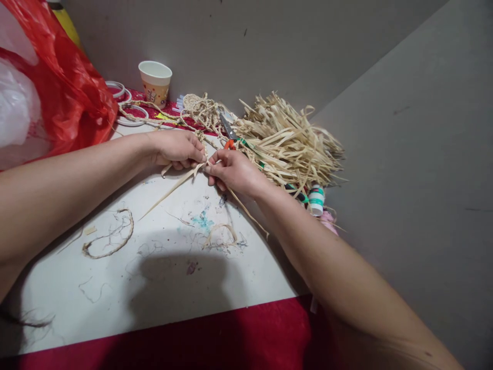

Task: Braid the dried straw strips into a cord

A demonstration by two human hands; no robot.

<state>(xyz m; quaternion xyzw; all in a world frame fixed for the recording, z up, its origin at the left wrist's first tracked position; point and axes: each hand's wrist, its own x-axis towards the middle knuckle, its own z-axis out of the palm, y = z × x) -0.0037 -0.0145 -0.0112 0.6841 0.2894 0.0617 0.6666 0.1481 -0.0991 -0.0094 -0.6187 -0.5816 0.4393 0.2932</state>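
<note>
Over the white board, my left hand (179, 149) and my right hand (234, 172) meet with their fingertips almost touching. Each is closed in a pinch on pale dried straw strands where these come together. One flat straw strand (169, 193) runs out from the fingers toward the lower left. Another thin strand (248, 214) trails from under my right hand toward the lower right. A short plaited part (200, 136) shows just beyond the fingertips; the fingers hide the exact join. Behind my right hand lie scissors (228, 127) with orange on the handle.
A large straw bundle (288, 139) lies at the right by a white bottle (316, 201). At the back are coiled braided cord (200, 109), a paper cup (155, 85) and white rings (133, 123). A red plastic bag (77, 87) fills the left. Fibre scraps litter the white board (173, 298).
</note>
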